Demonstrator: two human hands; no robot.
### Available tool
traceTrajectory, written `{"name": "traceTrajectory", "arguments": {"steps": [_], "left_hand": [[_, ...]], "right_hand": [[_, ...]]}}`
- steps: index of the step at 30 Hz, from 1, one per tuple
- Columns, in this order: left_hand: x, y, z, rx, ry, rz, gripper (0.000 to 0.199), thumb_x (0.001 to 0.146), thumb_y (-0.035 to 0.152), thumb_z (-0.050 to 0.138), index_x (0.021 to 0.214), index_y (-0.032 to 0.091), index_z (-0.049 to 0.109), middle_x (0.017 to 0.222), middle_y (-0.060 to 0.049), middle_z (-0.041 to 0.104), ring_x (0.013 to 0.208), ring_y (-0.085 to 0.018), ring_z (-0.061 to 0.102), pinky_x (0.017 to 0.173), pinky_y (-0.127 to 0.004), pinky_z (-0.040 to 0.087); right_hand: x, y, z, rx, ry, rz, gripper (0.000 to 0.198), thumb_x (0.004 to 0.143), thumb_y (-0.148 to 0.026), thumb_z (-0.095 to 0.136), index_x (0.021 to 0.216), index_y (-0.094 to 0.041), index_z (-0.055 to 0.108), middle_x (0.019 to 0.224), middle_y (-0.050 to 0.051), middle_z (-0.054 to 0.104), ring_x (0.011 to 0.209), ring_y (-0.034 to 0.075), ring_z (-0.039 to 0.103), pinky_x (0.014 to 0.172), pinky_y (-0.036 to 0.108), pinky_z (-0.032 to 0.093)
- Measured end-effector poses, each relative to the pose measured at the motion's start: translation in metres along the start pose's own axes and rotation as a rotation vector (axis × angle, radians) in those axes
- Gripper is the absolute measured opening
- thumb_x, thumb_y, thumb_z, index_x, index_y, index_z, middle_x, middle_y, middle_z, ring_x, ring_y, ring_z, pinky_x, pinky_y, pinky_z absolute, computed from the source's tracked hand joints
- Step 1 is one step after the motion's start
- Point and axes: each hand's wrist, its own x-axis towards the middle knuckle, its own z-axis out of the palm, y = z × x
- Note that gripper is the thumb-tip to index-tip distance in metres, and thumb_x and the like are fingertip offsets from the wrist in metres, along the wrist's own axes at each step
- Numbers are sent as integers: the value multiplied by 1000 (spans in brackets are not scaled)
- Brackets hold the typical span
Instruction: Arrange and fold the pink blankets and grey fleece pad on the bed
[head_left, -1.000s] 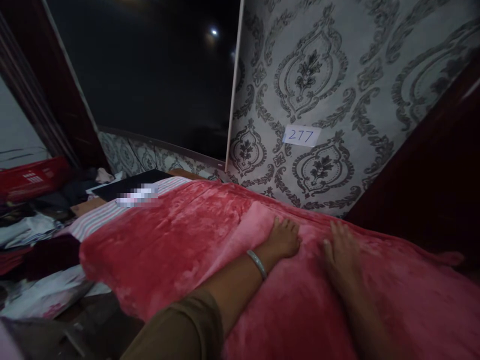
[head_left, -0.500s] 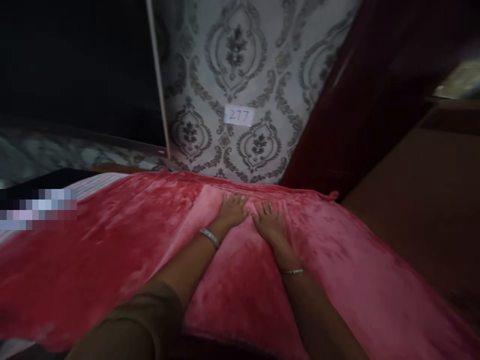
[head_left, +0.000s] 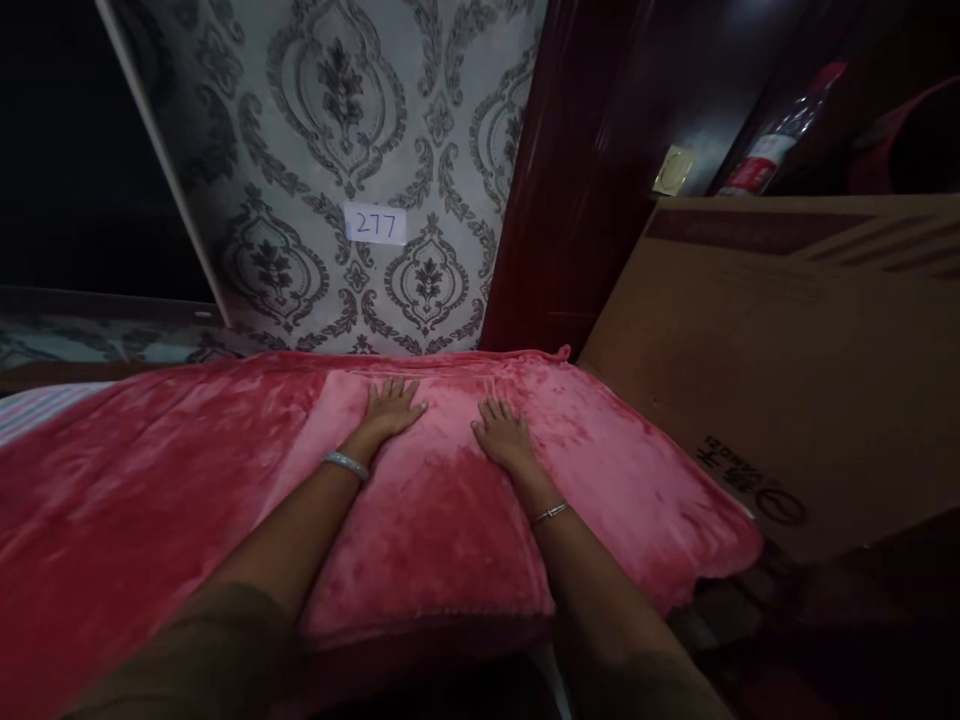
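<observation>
Red plush blanket (head_left: 187,480) spread over bed, far edge lying against patterned wallpaper (head_left: 315,130); left hand (head_left: 390,408) laid flat on blanket near far edge, fingers (head_left: 397,388) released and spread, nothing grasped; right hand (head_left: 504,438) pressed palm-down just beside it, fingers likewise released; silver bangle (head_left: 345,464) worn on left wrist, thin bracelet (head_left: 550,513) on right; paper label marked 277 (head_left: 375,224) fixed to wallpaper above hands; cardboard box (head_left: 787,350) stood at right of bed; plastic bottle (head_left: 772,150) seen behind box.
</observation>
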Motion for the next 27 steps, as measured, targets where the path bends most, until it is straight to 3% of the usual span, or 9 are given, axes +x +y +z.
{"name": "traceTrajectory", "arguments": {"steps": [3,6,8,11,14,16,19,23,27], "left_hand": [[-11,-13,-15,8,-49,32,73,96,56,35,161,23,27,169,-14,22,156,-32,17,124,-57,17],[-29,-26,-26,29,-41,10,65,98,45,34,159,24,31,166,-14,29,155,-33,23,122,-60,19],[-43,-30,-27,45,-7,-20,61,99,37,30,158,21,33,164,-16,34,154,-32,26,122,-62,20],[-64,-28,-13,71,58,-35,60,100,31,23,154,12,38,162,-19,36,153,-31,29,122,-59,23],[-79,-23,7,130,159,-17,58,99,27,24,149,8,46,160,-19,39,152,-30,30,123,-56,24],[-84,-22,16,160,204,-3,57,99,28,26,148,9,49,159,-18,41,151,-31,32,123,-56,25],[-84,-21,18,155,184,12,58,100,33,28,150,9,47,161,-17,39,152,-32,31,124,-57,24],[-83,-18,12,123,117,8,65,100,45,32,154,11,41,164,-16,32,154,-32,26,126,-57,19],[-85,-17,9,108,105,5,67,99,47,34,155,11,40,164,-16,31,155,-32,24,126,-56,17]], "right_hand": [[-8,3,-17,4,-57,-7,60,103,-40,27,160,-19,30,170,6,19,156,26,15,123,59,18],[-15,-19,-37,13,2,-70,58,102,-35,33,157,-16,36,167,12,25,155,27,19,123,57,18],[-18,-48,-44,56,63,-211,59,102,-32,32,158,-12,33,167,14,25,155,26,20,125,52,16],[-22,-90,-36,118,19,-513,59,103,-29,32,159,-12,31,167,12,26,155,27,22,125,51,17],[-16,-103,-17,120,-33,-667,56,103,-31,33,158,-18,35,166,7,30,154,25,23,125,52,16],[-6,-94,-7,116,-23,-640,56,105,-40,33,158,-23,36,167,3,27,156,23,19,126,50,13],[11,-67,-2,125,-2,-478,61,104,-51,33,159,-26,33,169,3,20,157,24,13,127,52,8],[27,-38,-4,165,-11,-225,62,104,-49,31,161,-24,29,170,4,17,157,25,12,126,52,8],[34,-27,-1,166,-2,-133,65,104,-50,30,162,-22,25,170,4,14,158,22,8,126,51,5]]}}
